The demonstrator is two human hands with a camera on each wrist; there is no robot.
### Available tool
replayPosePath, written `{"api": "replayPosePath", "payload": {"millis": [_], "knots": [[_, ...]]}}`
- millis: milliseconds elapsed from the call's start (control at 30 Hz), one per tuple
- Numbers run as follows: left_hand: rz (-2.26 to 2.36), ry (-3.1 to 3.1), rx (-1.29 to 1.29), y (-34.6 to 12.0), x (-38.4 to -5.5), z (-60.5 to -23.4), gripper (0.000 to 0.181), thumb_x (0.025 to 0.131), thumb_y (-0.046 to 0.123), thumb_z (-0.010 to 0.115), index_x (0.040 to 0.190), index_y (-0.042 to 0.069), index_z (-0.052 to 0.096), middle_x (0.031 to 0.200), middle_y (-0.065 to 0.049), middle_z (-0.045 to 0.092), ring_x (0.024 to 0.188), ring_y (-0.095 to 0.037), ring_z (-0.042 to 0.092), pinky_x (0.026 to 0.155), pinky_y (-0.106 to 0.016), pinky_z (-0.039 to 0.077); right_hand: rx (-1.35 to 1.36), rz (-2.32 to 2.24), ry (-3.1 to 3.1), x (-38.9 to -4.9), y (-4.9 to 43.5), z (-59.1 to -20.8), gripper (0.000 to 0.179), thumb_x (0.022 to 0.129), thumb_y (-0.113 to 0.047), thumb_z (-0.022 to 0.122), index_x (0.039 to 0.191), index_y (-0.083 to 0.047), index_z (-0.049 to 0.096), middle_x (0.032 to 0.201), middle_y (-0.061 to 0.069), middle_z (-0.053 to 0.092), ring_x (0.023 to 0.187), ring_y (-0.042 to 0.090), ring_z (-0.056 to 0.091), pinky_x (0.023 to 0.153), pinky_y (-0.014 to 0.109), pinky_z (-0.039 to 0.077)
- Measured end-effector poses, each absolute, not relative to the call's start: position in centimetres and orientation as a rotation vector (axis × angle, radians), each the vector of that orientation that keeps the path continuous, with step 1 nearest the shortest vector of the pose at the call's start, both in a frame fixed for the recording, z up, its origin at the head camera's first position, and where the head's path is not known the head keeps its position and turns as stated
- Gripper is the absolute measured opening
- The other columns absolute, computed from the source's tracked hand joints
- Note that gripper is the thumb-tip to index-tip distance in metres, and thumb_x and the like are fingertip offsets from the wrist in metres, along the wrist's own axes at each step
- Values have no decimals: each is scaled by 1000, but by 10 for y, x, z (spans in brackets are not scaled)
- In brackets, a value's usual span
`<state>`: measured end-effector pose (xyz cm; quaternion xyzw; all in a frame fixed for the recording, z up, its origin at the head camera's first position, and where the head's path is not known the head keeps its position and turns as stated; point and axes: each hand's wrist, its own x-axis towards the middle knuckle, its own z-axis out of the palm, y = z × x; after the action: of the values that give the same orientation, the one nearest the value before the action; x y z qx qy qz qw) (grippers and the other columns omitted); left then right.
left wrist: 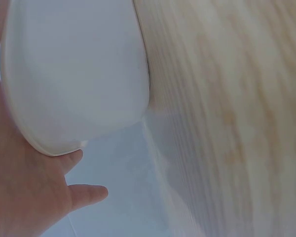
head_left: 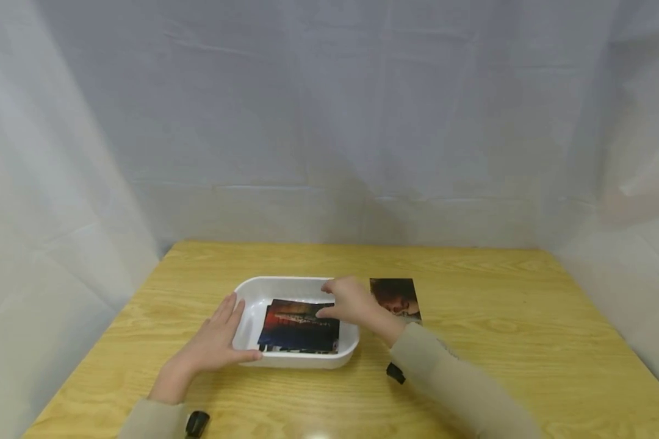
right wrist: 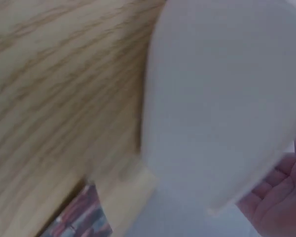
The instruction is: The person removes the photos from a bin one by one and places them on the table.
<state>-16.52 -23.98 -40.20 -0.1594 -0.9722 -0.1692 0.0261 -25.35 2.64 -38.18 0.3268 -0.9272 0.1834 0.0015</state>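
Observation:
A white rectangular tray (head_left: 302, 361) with rounded corners stands on the wooden table. In it lie several dark printed pictures (head_left: 299, 329), overlapping; the top one shows red and orange over dark blue. My left hand (head_left: 218, 341) rests against the tray's left end, fingers spread along the rim and thumb at the front edge. Over the tray's right side is my right hand (head_left: 354, 302), thumb and forefinger apart, the thumb overlapping the top picture's upper right corner. In the right wrist view the tray's outer wall (right wrist: 212, 98) covers part of that hand (right wrist: 278, 202).
To the right of the tray another dark picture (head_left: 392, 296) lies on the table (head_left: 500, 341), partly behind my right wrist. White sheeting (head_left: 329, 122) hangs at the back and on both sides. Black wrist-worn pieces (head_left: 198, 423) show near both sleeves.

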Motion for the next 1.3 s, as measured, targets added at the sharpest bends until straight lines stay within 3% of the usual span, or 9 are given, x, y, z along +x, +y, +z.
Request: {"api": "replayPosePath", "payload": {"millis": [167, 500, 667, 1300], "knots": [[-529, -3012, -499, -238, -164, -401, 108, 66, 61, 63, 132, -15, 22, 139, -32, 10, 127, -45, 11, 90, -67, 20, 1169, 426, -2900, -260, 15, -398, 62, 69, -42, 73, 114, -2, 57, 110, 8, 60, 101, 21, 54, 86, 29, 43], [-534, -3016, -489, -239, -164, -401, 108, 66, 59, 64, 132, -15, 21, 139, -33, 9, 126, -45, 11, 90, -67, 19, 1272, 216, -3035, -259, -2, -411, 87, 62, -54, 72, 125, 1, 44, 118, 11, 53, 109, 21, 48, 91, 28, 39], [-533, -3024, -493, -239, -164, -402, 109, 66, 60, 63, 133, -15, 21, 140, -32, 8, 127, -45, 10, 91, -67, 19, 1255, 34, -3118, -253, -6, -414, 101, 62, -60, 68, 134, 1, 33, 133, 13, 39, 121, 21, 37, 97, 27, 33], [-538, -3017, -499, -239, -162, -401, 107, 67, 59, 63, 133, -15, 21, 139, -32, 9, 127, -45, 10, 90, -67, 20, 1189, -150, -3108, -251, -11, -415, 104, 56, -63, 70, 132, -1, 36, 126, 11, 43, 114, 20, 41, 97, 29, 33]]}}
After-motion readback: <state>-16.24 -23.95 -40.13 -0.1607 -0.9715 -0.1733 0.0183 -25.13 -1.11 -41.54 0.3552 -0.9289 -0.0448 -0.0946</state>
